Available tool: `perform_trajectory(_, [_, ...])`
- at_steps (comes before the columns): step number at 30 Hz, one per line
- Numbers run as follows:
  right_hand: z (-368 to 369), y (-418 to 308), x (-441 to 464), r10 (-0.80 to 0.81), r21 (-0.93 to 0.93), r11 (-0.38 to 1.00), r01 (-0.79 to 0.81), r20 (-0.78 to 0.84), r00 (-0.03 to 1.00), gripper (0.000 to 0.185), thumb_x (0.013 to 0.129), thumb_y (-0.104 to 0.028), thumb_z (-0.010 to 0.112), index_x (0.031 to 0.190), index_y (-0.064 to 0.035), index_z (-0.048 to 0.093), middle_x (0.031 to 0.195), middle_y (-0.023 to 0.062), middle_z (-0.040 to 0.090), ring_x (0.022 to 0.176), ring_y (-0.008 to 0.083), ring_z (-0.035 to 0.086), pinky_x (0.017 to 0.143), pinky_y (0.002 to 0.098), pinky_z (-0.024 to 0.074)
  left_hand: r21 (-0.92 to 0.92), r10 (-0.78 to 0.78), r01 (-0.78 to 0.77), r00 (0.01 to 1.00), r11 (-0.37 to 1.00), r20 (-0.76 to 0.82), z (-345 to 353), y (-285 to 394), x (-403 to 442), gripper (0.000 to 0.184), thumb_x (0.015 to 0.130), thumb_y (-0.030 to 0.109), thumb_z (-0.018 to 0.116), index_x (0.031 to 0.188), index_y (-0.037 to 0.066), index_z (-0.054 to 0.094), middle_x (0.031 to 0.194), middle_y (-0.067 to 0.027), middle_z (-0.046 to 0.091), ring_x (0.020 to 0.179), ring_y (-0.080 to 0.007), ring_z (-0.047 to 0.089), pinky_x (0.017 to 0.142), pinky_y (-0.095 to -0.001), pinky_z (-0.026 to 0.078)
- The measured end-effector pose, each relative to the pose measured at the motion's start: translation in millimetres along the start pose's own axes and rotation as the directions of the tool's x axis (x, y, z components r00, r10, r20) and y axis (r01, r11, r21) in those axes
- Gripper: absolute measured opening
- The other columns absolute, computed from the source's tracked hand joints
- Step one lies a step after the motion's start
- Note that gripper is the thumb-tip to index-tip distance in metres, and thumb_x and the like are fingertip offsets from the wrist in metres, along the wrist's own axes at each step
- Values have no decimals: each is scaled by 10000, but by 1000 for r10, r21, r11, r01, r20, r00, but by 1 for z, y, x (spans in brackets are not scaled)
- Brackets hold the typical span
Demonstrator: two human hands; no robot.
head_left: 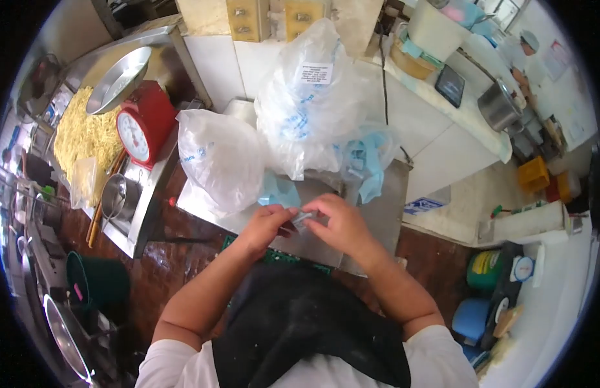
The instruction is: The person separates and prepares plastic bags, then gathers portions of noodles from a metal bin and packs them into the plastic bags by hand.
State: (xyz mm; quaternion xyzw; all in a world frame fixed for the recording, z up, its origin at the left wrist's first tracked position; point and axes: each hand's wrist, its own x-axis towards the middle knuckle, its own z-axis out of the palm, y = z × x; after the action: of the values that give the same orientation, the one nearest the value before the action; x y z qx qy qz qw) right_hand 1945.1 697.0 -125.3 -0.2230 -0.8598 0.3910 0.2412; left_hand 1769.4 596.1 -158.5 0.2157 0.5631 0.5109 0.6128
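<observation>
Over the metal table (377,226), my left hand (271,226) and my right hand (335,222) meet in front of my body. Both have closed fingers on a small clear plastic piece (302,220) between them. Just beyond my left hand lies light blue plastic (278,191). A full translucent bag (221,158) stands behind it to the left, and a taller pile of clear bags (306,97) with a white label rises at the centre. More light blue bags (366,158) hang at the right of the pile.
At the left, a red scale (148,123) with a metal pan stands beside yellow noodles (86,136) and a metal pot (121,197). A dark green bucket (96,278) is on the floor. A counter at the right holds a steel pot (500,105); another person (519,55) stands beyond.
</observation>
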Motion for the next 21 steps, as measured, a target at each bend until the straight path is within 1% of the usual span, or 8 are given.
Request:
perform_trajectory(1, [0, 1, 1, -2, 3, 1000, 2, 0, 1000, 209, 787, -140, 702, 977, -77, 642, 932, 96, 638, 791, 277, 628, 678, 367, 507, 6, 3, -3, 1000, 1000, -4, 0, 1, 0, 264, 897, 316, 647, 810, 70, 602, 752, -50, 629, 721, -155, 630, 643, -307, 490])
perform_trajectory(3, [0, 3, 2, -54, -64, 997, 53, -28, 998, 201, 773, -136, 710, 949, -73, 638, 908, 94, 639, 799, 296, 627, 686, 379, 503, 13, 8, -8, 1000, 1000, -7, 0, 3, 0, 266, 898, 316, 644, 804, 71, 601, 746, -51, 627, 721, -156, 632, 643, -307, 492])
perform_trajectory(7, [-3, 2, 2, -87, -71, 994, 85, -28, 996, 175, 773, -120, 700, 928, -69, 634, 903, 102, 641, 809, 314, 623, 694, 393, 499, -29, -28, 27, 999, 999, -38, 1, 5, 1, 271, 900, 317, 638, 788, 73, 601, 735, -48, 620, 697, -159, 623, 637, -307, 489])
perform_trajectory(9, [-5, 3, 2, -126, -116, 986, 122, -21, 992, 151, 772, -99, 700, 909, -67, 643, 929, 112, 656, 857, 302, 637, 733, 371, 517, -28, -32, 31, 999, 999, -43, 2, 4, 2, 272, 900, 318, 637, 784, 74, 600, 732, -47, 617, 690, -160, 620, 634, -308, 489])
perform_trajectory(11, [-4, 3, 3, -120, -122, 986, 117, -21, 993, 144, 775, -96, 694, 906, -67, 640, 940, 115, 656, 868, 307, 635, 744, 377, 515, -69, -39, 36, 998, 997, -47, 3, 3, 4, 274, 901, 318, 635, 780, 74, 600, 720, -45, 609, 679, -162, 611, 629, -308, 490])
perform_trajectory(15, [-6, -1, 3, -99, -109, 990, 93, -49, 994, 128, 784, -91, 684, 900, -70, 635, 994, 120, 658, 920, 316, 630, 786, 392, 506, -77, -46, 43, 998, 996, -43, 4, 1, 10, 271, 901, 322, 635, 797, 75, 595, 723, -43, 605, 681, -165, 608, 628, -310, 489])
perform_trajectory(18, [-8, -6, 0, -132, -145, 982, 124, -45, 990, 129, 792, -96, 682, 905, -62, 629, 1049, 135, 654, 965, 324, 622, 814, 399, 501, -142, -50, 39, 996, 989, -76, 6, 0, 16, 258, 901, 322, 635, 817, 82, 590, 728, -38, 593, 681, -173, 606, 622, -313, 485])
perform_trajectory(21, [-10, -5, -4, -162, -135, 979, 154, -50, 986, 129, 803, -102, 684, 907, -53, 625, 1084, 151, 648, 985, 333, 619, 830, 398, 499, -200, -93, 73, 991, 977, -92, 6, -5, 29, 245, 908, 328, 622, 847, 94, 584, 748, -35, 586, 682, -180, 606, 618, -319, 481])
